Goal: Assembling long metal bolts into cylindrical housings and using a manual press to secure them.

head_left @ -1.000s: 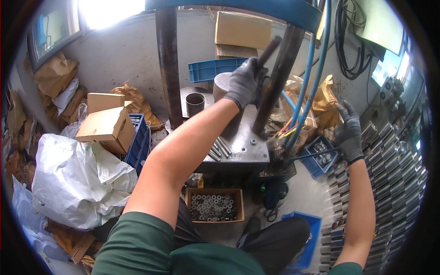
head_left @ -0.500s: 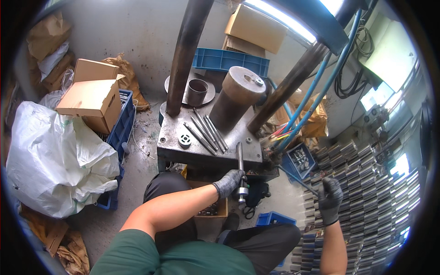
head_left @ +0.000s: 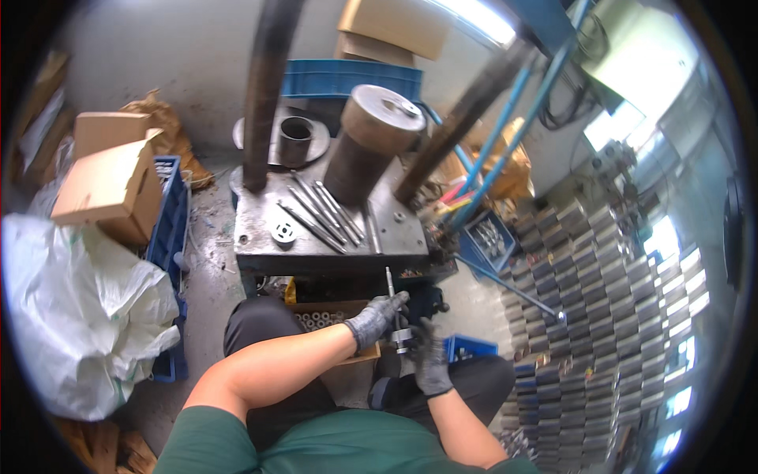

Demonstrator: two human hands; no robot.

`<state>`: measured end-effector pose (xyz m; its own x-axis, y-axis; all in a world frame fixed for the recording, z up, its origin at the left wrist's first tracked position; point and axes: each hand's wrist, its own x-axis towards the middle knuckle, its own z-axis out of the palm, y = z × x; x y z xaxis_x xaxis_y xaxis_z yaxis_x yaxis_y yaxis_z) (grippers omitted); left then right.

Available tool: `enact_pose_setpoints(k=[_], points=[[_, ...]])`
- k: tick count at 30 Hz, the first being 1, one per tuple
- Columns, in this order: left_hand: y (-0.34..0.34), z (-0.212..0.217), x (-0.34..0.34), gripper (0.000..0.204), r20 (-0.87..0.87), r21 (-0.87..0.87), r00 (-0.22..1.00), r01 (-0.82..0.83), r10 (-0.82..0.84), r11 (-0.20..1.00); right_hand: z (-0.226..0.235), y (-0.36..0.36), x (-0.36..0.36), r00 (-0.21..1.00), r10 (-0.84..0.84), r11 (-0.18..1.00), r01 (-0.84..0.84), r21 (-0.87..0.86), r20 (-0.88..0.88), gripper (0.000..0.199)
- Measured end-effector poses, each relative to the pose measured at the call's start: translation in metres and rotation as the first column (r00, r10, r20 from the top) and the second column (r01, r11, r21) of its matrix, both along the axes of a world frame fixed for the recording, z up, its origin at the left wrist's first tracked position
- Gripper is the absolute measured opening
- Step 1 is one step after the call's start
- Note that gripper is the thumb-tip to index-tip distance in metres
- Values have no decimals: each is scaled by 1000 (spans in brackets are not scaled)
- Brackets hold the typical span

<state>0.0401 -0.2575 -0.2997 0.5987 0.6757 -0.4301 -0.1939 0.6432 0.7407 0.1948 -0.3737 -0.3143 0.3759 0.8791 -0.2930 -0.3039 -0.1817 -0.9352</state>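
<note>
Below the press table's front edge, my left hand (head_left: pixel 377 322), in a dark grey glove, is closed round a slim metal rod (head_left: pixel 389 283). The rod stands nearly upright, with a wider collared end (head_left: pixel 402 341) showing below the fingers. My right hand (head_left: pixel 431 365), also gloved, is beside that collared end; its fingers are blurred, and whether they touch it cannot be told. On the steel press table (head_left: pixel 316 254) lie several metal rods (head_left: pixel 320 213), a separate bar (head_left: pixel 373 229) near the front, and a round slotted disc (head_left: pixel 283 231).
A thick steel cylinder (head_left: pixel 365 150) and a short ring (head_left: pixel 295 141) stand between the press columns (head_left: pixel 267 95). A blue lever (head_left: pixel 513 292) juts out right. Stacked metal tubes (head_left: pixel 608 308) fill the right side. A carton of parts (head_left: pixel 367 353) sits below; a white sack (head_left: pixel 87 316) lies left.
My right hand has left the blue lever and come in beside my left hand. A bar now lies on the table front, and a slimmer rod shows above my left hand. The view has shifted.
</note>
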Motion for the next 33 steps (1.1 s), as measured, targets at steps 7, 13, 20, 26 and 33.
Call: enact_pose_setpoints(k=[7, 13, 20, 26, 33], points=[[-16, -8, -44, 21, -73, 235, 952, 308, -299, 922, 0, -4, -48, 972, 133, 947, -182, -264, -192, 71], [10, -33, -82, 37, -466, 772, 879, 459, -100, 440, 2, 3, -47, 969, -5, 939, -81, -335, -247, 55], [-23, 3, -95, 30, -680, 693, 725, 685, -111, 227, 99, -64, 5, 921, 156, 988, -142, 66, -356, 42], [-39, 41, -102, 31, -719, 644, 668, 744, -189, 177, 183, -179, 81, 963, -267, 928, 243, 281, 47, 39], [-38, 51, -106, 33, -720, 642, 675, 737, -163, 214, 175, -338, 161, 660, -732, 663, 747, -43, 169, 32]])
